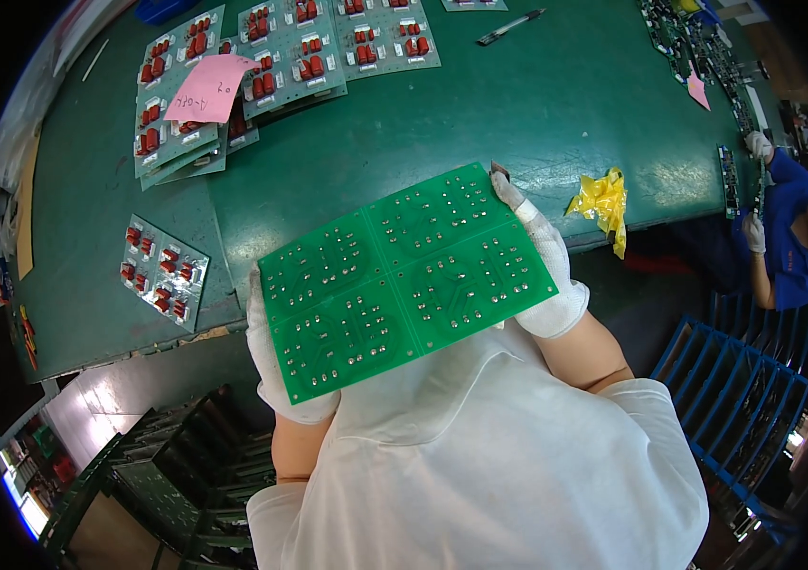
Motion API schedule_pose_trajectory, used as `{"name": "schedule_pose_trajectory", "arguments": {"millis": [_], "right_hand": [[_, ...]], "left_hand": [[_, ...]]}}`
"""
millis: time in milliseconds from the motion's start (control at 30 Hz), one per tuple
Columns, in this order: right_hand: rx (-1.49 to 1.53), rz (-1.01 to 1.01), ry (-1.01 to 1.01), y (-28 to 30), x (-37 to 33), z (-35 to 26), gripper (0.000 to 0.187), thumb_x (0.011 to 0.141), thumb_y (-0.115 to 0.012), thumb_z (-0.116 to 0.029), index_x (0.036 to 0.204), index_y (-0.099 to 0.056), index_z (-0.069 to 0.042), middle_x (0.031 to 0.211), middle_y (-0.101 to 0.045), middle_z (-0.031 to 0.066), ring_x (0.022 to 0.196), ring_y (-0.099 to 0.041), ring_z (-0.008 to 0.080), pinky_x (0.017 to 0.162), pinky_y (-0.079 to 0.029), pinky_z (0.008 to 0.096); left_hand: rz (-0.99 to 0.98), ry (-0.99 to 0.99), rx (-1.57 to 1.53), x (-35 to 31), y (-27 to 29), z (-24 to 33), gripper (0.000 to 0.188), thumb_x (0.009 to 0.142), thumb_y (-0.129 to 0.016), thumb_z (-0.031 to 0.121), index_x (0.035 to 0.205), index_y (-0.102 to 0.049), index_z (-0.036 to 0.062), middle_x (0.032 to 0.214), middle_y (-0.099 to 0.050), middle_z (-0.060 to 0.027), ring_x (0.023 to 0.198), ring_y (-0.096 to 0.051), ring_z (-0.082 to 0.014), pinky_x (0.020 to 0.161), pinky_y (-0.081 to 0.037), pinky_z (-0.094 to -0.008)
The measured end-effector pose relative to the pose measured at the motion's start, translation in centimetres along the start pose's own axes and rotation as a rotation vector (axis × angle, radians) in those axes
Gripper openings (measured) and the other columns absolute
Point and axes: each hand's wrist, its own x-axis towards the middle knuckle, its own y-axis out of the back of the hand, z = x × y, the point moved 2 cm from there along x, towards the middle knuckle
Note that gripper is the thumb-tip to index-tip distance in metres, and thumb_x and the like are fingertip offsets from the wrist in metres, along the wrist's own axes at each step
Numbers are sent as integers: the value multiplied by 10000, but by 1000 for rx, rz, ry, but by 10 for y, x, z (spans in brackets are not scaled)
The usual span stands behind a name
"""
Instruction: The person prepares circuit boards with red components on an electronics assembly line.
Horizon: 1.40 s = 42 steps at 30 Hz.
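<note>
A green circuit board (402, 277), its soldered side facing up, is held tilted in front of my chest, past the table's near edge. My left hand (269, 351), in a white glove, grips the board's left edge; its fingers go under the board and are mostly hidden. At the right edge my gloved right hand (548, 261) clasps the board, with the thumb near the far right corner. Whatever parts sit on the underside cannot be seen. Nearest to my left hand on the table lies a small board with red components (165, 271).
Stacked boards with red components (290, 57) lie at the far left, a pink paper note (209, 88) on them. A pen (510, 27) and crumpled yellow plastic (601, 204) rest on the green table (404, 123). At right, a co-worker (798, 228) handles a narrow board. Blue racks (741, 399) stand below.
</note>
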Motion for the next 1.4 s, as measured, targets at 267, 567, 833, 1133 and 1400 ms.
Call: {"name": "schedule_pose_trajectory", "arguments": {"millis": [267, 567, 833, 1133, 1400], "right_hand": [[182, -83, -70, -2, 2, 2, 190, 871, -579, -243, 953, -603, -74, 927, -644, 78, 803, -631, 227, 697, -523, 370], [243, -98, -83, -15, -5, 0, 93, 861, -594, -180, 945, -614, -146, 948, -642, 74, 880, -622, 252, 778, -508, 436], [95, -114, -85, -15, -8, -2, 209, 860, -589, -262, 953, -607, -75, 935, -639, 87, 834, -629, 238, 738, -517, 376], [136, -91, -71, -14, -3, 3, 271, 870, -570, -303, 992, -584, -62, 925, -626, 78, 817, -622, 199, 701, -519, 328], [297, -129, -103, -17, 4, 4, 282, 863, -590, -278, 1038, -557, -60, 985, -610, 94, 893, -601, 249, 807, -493, 399]], "left_hand": [[-15, 15, 14, -2, -2, 4, 337, 950, -388, 334, 1029, -573, 64, 1004, -602, -70, 872, -580, -166, 753, -480, -289], [-33, 49, 33, -3, -1, 8, 343, 941, -398, 356, 1044, -571, 78, 1009, -596, -62, 874, -575, -171, 751, -479, -299], [-57, 84, 44, -2, -4, 11, 351, 933, -407, 375, 1058, -569, 90, 1014, -591, -54, 876, -571, -175, 749, -479, -307], [-130, 350, -274, 6, -8, 17, 394, 914, -434, 421, 1079, -561, 86, 1036, -582, -71, 909, -566, -207, 775, -479, -349], [-154, 466, -475, 0, -12, 15, 446, 898, -454, 465, 1105, -549, 81, 1063, -572, -89, 941, -564, -236, 798, -482, -383]]}}
